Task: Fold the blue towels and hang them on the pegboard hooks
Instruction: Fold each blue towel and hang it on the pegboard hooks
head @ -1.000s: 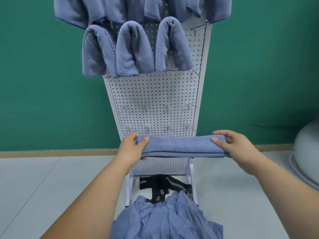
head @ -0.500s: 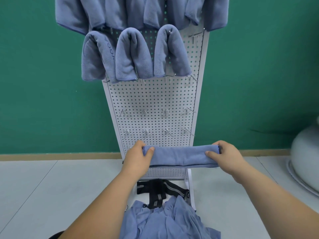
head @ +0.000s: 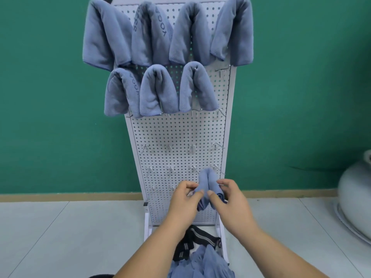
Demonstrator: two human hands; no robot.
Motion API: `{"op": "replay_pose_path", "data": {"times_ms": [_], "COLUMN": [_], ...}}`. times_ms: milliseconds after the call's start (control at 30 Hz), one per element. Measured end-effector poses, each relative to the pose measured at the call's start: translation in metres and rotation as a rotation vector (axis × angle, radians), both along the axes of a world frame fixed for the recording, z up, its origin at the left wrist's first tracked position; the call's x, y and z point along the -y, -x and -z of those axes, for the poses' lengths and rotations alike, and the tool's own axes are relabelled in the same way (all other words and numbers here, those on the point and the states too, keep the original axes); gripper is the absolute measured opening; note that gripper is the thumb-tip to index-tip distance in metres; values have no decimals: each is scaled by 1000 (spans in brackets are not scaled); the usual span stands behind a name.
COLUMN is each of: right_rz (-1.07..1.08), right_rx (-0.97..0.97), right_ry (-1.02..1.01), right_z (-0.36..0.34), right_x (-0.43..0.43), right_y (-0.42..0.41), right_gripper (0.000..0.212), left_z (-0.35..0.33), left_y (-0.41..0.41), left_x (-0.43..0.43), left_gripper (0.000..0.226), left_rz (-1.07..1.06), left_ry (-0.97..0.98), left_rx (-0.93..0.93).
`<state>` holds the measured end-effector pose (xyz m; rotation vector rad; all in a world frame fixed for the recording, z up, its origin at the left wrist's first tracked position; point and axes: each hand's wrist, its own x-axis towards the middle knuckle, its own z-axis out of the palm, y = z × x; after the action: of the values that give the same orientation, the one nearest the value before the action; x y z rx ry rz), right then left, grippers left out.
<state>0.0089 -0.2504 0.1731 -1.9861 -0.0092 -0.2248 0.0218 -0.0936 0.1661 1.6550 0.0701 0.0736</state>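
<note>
Left hand (head: 185,199) and right hand (head: 230,201) pinch a folded towel (head: 207,182) (doubled over), seemingly against the pegboard (head: 180,133)

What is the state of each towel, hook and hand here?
held towel: folded double, gripped at both sides
left hand: pinches the held towel
right hand: pinches the held towel
hung towels: seven, draped over hooks
second-row right hook: bare
towel pile: crumpled, unfolded

Blue towels (head: 158,91), white perforated pegboard (head: 178,133), green wall (head: 50,97), black-grey striped strap (head: 192,240)
</note>
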Motion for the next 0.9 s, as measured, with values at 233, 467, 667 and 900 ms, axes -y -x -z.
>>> {"op": "replay_pose_path", "data": {"times_ms": [233,467,667,900], "right_rz": [100,84,177,258], "right_rx": [29,107,266,437], "right_ry": [-300,-281,-260,-213], "right_z": [-23,-71,-125,-201], "right_x": [-6,2,5,15], "right_y": [19,24,13,-10], "right_gripper": [20,17,21,18], "left_z": [-22,-78,-145,-212], "left_y": [16,20,14,-16], "left_x": [9,21,38,50], "left_gripper": [12,24,17,33], "left_rz": [-59,90,65,8], "left_ry": [150,-39,-26,81], "left_rx": [1,111,249,400]}}
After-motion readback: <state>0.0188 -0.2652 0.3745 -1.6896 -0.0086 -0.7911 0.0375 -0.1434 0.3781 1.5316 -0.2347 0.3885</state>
